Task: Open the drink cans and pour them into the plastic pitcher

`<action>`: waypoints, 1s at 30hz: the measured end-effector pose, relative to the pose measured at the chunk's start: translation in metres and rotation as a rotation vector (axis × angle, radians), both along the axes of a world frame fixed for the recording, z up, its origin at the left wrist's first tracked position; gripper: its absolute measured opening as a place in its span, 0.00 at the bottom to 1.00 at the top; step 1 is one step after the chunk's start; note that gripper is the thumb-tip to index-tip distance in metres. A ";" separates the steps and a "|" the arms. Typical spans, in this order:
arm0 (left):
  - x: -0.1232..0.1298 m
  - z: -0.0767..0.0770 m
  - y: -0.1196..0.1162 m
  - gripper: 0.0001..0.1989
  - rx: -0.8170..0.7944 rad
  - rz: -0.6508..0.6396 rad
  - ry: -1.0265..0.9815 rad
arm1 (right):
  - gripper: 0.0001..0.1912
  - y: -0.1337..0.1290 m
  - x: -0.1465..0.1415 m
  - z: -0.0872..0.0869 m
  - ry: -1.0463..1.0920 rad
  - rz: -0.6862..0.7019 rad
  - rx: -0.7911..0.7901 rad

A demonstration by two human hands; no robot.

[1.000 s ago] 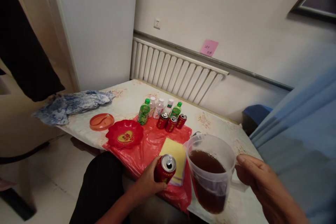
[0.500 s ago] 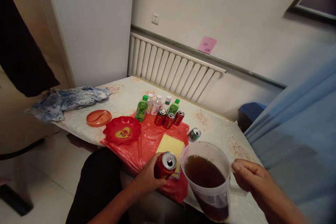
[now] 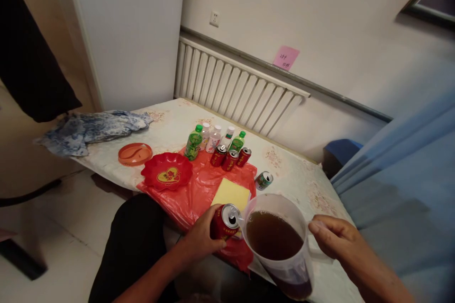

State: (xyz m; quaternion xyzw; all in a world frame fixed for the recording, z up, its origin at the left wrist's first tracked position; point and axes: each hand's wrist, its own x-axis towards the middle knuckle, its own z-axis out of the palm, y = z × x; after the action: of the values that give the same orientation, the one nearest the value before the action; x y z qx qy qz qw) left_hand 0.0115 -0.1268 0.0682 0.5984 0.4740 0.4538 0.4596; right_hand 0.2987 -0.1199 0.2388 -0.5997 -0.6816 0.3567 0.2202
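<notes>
My left hand (image 3: pixel 202 234) is wrapped round an opened red drink can (image 3: pixel 221 228), its silver top facing up. My right hand (image 3: pixel 330 233) grips the handle of a translucent plastic measuring jug (image 3: pixel 291 265) that holds brown liquid (image 3: pixel 273 235). The jug leans toward the can, and its spout is at the can's rim beside the opening. Whether liquid is running out I cannot tell. Behind the can lies a yellow folded cloth or pad (image 3: pixel 232 192) on a red plastic sheet (image 3: pixel 197 189).
Several bottles (image 3: pixel 194 144) and red cans (image 3: pixel 231 161) stand on the sheet. A green can (image 3: pixel 264 180) stands to their right. A red scalloped plate (image 3: pixel 147 171), an orange dish (image 3: pixel 124 155) and a crumpled blue-white cloth (image 3: pixel 99 130) are on the left. A blue curtain (image 3: pixel 401 165) hangs at the right.
The jug has tilted and moved left, bringing its spout to the can's rim. My right hand has shifted slightly left with it. My left hand still holds the can.
</notes>
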 end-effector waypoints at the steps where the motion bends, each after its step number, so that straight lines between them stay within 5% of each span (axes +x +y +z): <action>1: 0.000 0.000 0.000 0.41 0.003 -0.004 0.003 | 0.28 0.001 0.001 0.000 -0.015 0.013 -0.005; 30: -0.001 -0.004 -0.001 0.41 0.024 -0.065 -0.005 | 0.27 0.004 -0.002 0.006 -0.125 0.064 0.030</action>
State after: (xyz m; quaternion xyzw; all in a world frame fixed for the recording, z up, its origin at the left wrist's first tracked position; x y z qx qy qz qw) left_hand 0.0110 -0.1282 0.0639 0.6177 0.4477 0.4461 0.4680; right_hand 0.2964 -0.1155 0.2448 -0.5953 -0.7182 0.3151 0.1747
